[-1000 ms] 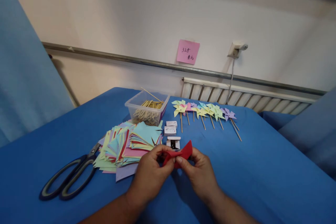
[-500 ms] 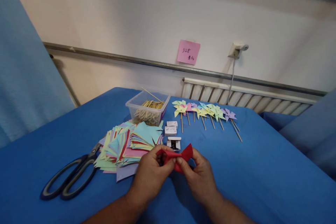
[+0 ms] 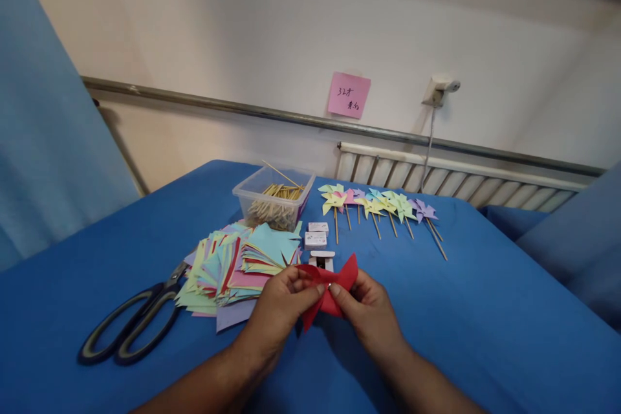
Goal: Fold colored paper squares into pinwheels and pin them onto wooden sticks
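Note:
Both hands pinch a red paper piece with folded points, held just above the blue table. My left hand grips its left side with thumb and fingers. My right hand grips the right side, fingertips meeting at the paper's middle. A lower red point hangs down between the two hands. Right behind the paper lies a small open white box.
A pile of coloured paper squares lies left of the hands, with large black scissors further left. A clear tub of wooden sticks stands behind. Several finished paper pinwheels lie in a row at the back. Two small white boxes sit nearby.
The red paper has been folded further: more points now show, one hanging down. Both hands shifted slightly up and away from me.

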Demonstrator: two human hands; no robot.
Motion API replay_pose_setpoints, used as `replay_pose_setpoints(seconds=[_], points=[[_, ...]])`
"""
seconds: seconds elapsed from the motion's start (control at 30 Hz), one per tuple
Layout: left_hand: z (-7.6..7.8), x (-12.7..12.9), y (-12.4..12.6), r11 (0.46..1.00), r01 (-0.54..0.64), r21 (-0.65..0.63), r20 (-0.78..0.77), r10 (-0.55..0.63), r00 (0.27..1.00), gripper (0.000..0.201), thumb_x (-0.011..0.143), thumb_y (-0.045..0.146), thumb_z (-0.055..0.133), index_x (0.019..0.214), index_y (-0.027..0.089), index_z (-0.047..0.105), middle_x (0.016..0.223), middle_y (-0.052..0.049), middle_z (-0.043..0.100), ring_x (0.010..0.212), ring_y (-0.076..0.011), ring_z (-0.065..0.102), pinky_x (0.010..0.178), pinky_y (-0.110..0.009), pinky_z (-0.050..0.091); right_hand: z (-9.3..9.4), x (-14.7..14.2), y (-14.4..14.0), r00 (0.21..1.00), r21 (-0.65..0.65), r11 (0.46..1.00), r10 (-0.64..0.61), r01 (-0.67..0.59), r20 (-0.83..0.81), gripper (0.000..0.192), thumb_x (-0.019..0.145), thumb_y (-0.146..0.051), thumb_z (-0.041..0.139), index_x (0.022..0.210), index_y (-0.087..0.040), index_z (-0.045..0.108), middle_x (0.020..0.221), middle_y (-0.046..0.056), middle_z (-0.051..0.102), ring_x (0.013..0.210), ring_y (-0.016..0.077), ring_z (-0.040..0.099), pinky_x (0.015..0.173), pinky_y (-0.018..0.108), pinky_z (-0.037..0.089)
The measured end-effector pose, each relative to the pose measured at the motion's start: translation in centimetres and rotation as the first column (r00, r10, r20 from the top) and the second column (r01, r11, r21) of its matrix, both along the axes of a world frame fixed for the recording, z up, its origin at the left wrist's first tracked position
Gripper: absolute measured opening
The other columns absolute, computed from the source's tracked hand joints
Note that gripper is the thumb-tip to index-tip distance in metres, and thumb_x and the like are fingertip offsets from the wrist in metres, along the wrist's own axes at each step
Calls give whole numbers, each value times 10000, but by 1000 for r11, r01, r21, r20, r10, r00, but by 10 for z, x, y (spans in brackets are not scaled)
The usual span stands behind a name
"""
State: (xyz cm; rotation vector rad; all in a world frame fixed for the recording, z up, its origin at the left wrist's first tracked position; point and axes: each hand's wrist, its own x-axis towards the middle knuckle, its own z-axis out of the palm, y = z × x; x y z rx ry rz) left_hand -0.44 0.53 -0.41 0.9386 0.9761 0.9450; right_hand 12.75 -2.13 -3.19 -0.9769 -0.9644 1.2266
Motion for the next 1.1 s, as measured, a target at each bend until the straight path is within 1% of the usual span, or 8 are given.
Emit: replay_pose_setpoints(seconds=[0.17, 0.3, 0.37, 0.43, 0.6, 0.7, 0.9, 1.1], points=[[1, -1, -2, 999, 12, -31, 57, -11, 998, 248, 585, 174, 732, 803, 138, 619, 683, -21, 670, 589, -130, 608, 588, -237, 461, 2, 0, -1, 1000, -23, 1000, 7, -7, -31, 290, 657, -347, 730, 866, -154, 672, 808, 56, 712, 745, 186, 641, 728, 326, 484], [2, -1, -3, 999, 34, -32, 109, -30, 994, 119, 649, 192, 679, 737, 157, 606, 650, 4, 643, 578, -111, 579, 575, -222, 443, 3, 1, 0, 998, -27, 1000, -1, 0, -55, 266, 657, -339, 727, 842, -156, 673, 792, 53, 714, 712, 184, 644, 709, 332, 492], [3, -1, -3, 999, 41, -31, 128, -37, 991, 98, 657, 195, 674, 707, 160, 597, 622, 18, 628, 553, -95, 557, 554, -206, 428, 3, 1, 1, 998, -25, 1000, -13, 12, -61, 261, 654, -334, 728, 843, -161, 675, 800, 53, 716, 715, 185, 646, 717, 336, 495], [3, 0, -2, 998, 45, -36, 121, -41, 992, 135, 635, 195, 701, 717, 159, 600, 618, 21, 630, 543, -89, 553, 553, -202, 426, 3, 0, 1, 998, -22, 1000, -12, 10, -59, 269, 656, -330, 727, 863, -165, 677, 819, 56, 716, 734, 189, 648, 733, 342, 496], [-1, 1, 1, 998, 50, -31, 47, -49, 998, 253, 582, 199, 759, 781, 149, 611, 686, -3, 673, 602, -108, 601, 584, -208, 437, 1, -3, 0, 998, -6, 1000, -21, 20, -59, 278, 668, -322, 723, 879, -149, 673, 852, 75, 716, 764, 201, 647, 761, 366, 493], [-3, 1, 0, 998, 55, -19, 18, -54, 998, 251, 582, 221, 764, 770, 151, 613, 662, 6, 671, 551, -94, 580, 533, -195, 409, -1, -3, -1, 999, 13, 1000, -14, 15, -35, 247, 691, -307, 707, 881, -151, 673, 864, 76, 717, 778, 200, 642, 766, 361, 488], [-1, 1, -1, 1000, 16, 18, -1, -16, 1000, 227, 581, 246, 765, 712, 160, 601, 543, 42, 614, 530, -95, 565, 541, -197, 407, 1, -4, -3, 1000, 58, 998, 1, -2, 19, 227, 723, -280, 677, 919, -165, 671, 911, 74, 710, 827, 204, 634, 789, 356, 473], [-7, 0, -1, 997, 61, 53, -9, -61, 998, 228, 613, 259, 751, 754, 159, 602, 688, 10, 669, 590, -100, 576, 586, -208, 417, -3, -6, -3, 996, 31, 998, -51, 53, -67, 218, 689, -278, 717, 863, -156, 669, 841, 58, 715, 761, 182, 626, 741, 329, 478]])
